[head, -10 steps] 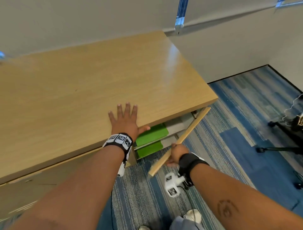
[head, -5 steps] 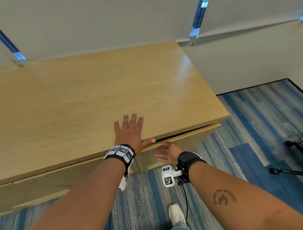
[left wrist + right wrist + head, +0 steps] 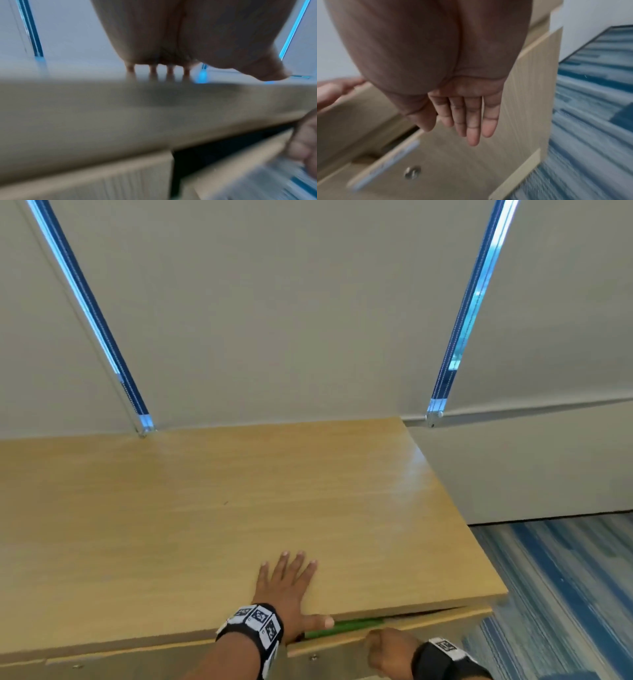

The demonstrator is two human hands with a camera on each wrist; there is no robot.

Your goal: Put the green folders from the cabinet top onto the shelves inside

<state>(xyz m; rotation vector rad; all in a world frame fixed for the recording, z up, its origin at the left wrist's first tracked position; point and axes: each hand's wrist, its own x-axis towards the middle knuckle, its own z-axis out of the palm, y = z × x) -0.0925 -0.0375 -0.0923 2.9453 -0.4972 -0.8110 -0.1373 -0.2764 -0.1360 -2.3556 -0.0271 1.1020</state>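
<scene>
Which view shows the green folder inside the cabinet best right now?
The head view: a strip of green folder shows through the gap above the nearly shut cabinet door. The left wrist view shows only a dark gap there, blurred. The right wrist view shows the door's front, no folder.

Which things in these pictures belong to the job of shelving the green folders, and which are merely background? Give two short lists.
Part of the job:
- green folder, visible through the gap behind the door
- cabinet top, no folders visible on it
- cabinet door, ajar
- left hand, flat on the top
- right hand, fingers straight at the door

Background:
- blue striped carpet
- window blinds
</scene>
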